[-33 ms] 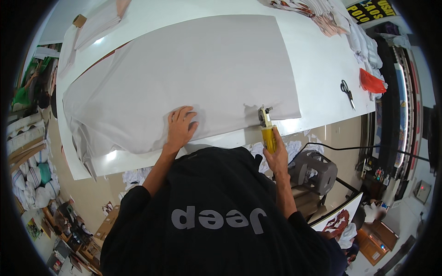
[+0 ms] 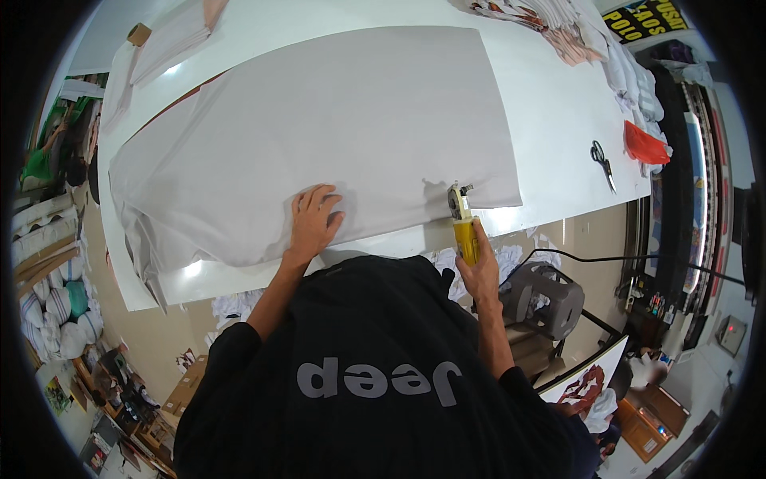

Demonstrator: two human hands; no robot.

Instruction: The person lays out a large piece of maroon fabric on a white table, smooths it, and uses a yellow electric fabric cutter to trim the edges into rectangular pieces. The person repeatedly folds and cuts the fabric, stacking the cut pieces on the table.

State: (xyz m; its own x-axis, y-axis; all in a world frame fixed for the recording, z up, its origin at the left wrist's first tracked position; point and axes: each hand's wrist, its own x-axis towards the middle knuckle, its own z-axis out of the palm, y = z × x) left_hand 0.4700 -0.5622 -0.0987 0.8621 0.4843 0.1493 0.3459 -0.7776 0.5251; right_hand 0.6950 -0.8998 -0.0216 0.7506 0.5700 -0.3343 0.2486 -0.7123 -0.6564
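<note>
A pair of black scissors (image 2: 603, 164) lies near the right end of the white surface (image 2: 550, 104), with a red bag (image 2: 645, 145) just beside it at the edge. Folded printed garments (image 2: 558, 28) are stacked at the far right corner — a small cardboard box (image 2: 138, 34) sits at the far left. Below the surface stand a grey stool (image 2: 550, 299) and white scraps (image 2: 239, 305) on the floor.
</note>
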